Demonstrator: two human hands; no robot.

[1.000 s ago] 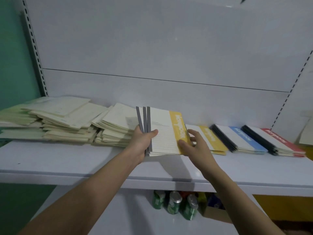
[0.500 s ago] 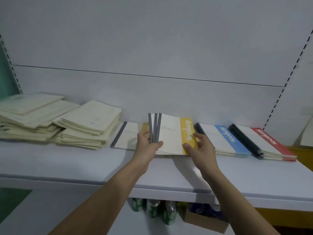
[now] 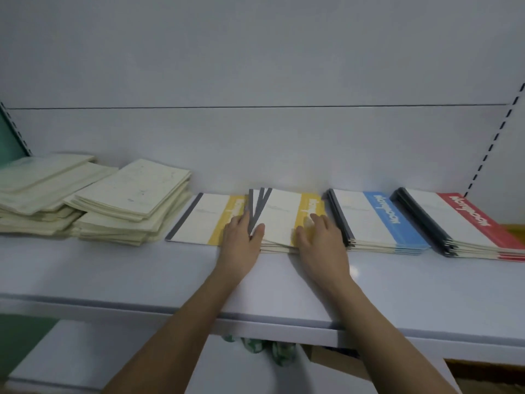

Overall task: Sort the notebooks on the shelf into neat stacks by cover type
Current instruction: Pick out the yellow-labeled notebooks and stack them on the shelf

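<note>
**Yellow notebooks going down on the shelf**

From where I stand, the person is setting a small bundle of yellow-banded notebooks point(image 3: 281, 220) onto the white shelf point(image 3: 142, 274), between a single yellow-banded notebook point(image 3: 204, 220) lying flat and the blue stack point(image 3: 380, 223). The left hand point(image 3: 241, 237) grips the bundle's grey spines, thumb on the cover; the right hand point(image 3: 321, 237) lies with fingers fairly straight across the yellow band, pressing it down. The spines are fanned apart, so I'd judge the next move calls for squaring the bundle, then gathering the lone yellow one in with it.

The red stack point(image 3: 466, 223) at the far right looks tidy. The cream notebooks point(image 3: 125, 203) on the left sit in loose, slipping heaps, seemingly unsorted.

No bins or trays stand on the shelf; under it, a cardboard box point(image 3: 335, 362) and something green, too dim to tell
</note>
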